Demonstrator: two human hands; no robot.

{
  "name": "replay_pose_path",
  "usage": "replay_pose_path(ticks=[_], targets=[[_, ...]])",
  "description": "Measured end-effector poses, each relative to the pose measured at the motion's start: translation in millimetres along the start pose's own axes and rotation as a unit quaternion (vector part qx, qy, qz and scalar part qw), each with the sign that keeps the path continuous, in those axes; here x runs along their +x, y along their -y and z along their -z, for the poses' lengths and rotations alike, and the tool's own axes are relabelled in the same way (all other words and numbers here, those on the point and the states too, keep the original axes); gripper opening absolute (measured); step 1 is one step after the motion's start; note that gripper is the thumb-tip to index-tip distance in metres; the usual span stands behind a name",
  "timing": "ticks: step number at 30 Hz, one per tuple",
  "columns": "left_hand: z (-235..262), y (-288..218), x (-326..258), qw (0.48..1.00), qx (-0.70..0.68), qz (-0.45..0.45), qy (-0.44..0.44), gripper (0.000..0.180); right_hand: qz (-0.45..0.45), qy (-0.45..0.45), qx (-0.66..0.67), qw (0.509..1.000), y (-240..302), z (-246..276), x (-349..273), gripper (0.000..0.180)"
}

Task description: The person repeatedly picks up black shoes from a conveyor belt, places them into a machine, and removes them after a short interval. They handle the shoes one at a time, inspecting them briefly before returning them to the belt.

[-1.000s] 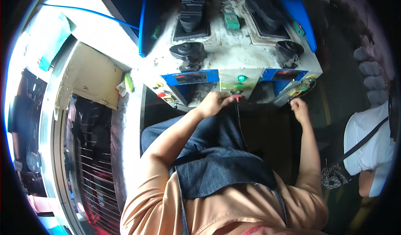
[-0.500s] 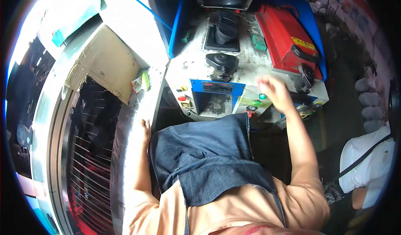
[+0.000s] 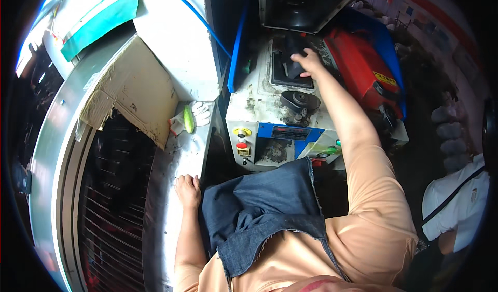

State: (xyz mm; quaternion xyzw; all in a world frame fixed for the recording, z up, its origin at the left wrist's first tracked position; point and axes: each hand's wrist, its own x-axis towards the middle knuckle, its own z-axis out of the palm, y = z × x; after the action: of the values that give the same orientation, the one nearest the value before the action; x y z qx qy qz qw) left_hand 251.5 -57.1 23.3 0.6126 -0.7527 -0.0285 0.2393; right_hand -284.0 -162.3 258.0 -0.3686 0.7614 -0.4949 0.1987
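Reaching over the machine (image 3: 244, 110), the right hand (image 3: 307, 65) has left the front panel (image 3: 326, 146) for the black shoe-like piece (image 3: 291, 70) at the left side, fingers partly curled; whether they grip cannot be told. With the red cover (image 3: 359, 66) down on the right, work seems centred on this 1 piece. The left hand (image 3: 188, 190) rests loosely open, empty, on the counter (image 3: 163, 198).

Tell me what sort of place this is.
Probably a factory workshop, judging by the grimy white machine, its red push button and the denim apron being worn.
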Motion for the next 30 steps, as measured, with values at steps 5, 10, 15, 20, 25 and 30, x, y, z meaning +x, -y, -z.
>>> replay_pose_path(ticks=[5, 10, 15, 20, 25, 30], targets=[[-5.2, 9.8, -2.3, 1.0, -0.009, -0.012, -0.008, 0.023, -0.055, 0.06, 0.328, 0.941, -1.7, 74.5, -66.7, 0.046], [29.4, -25.7, 18.0, 0.936, -0.339, 0.088, 0.043, 0.02, 0.037, 0.181, 0.462, 0.867, -53.7, 116.8, -197.0, 0.06], [82.6, -167.0, 32.1, 0.609, -0.765, -0.093, 0.186, 0.095, 0.012, 0.25, 0.66, 0.709, -128.4, 77.3, -307.8, 0.075], [141.6, -225.7, -0.3, 0.479, -0.852, -0.089, 0.194, 0.079, -0.055, 0.487, 0.687, 0.537, -154.3, 45.2, -368.4, 0.072], [171.3, -238.4, -38.0, 0.551, -0.815, -0.083, 0.156, 0.065, -0.171, 0.51, 0.653, 0.534, -130.5, 40.3, -389.4, 0.066], [186.7, -237.9, -47.5, 0.607, -0.78, -0.101, 0.116, 0.063, -0.22, 0.52, 0.621, 0.544, -108.0, 34.2, -397.7, 0.061]])
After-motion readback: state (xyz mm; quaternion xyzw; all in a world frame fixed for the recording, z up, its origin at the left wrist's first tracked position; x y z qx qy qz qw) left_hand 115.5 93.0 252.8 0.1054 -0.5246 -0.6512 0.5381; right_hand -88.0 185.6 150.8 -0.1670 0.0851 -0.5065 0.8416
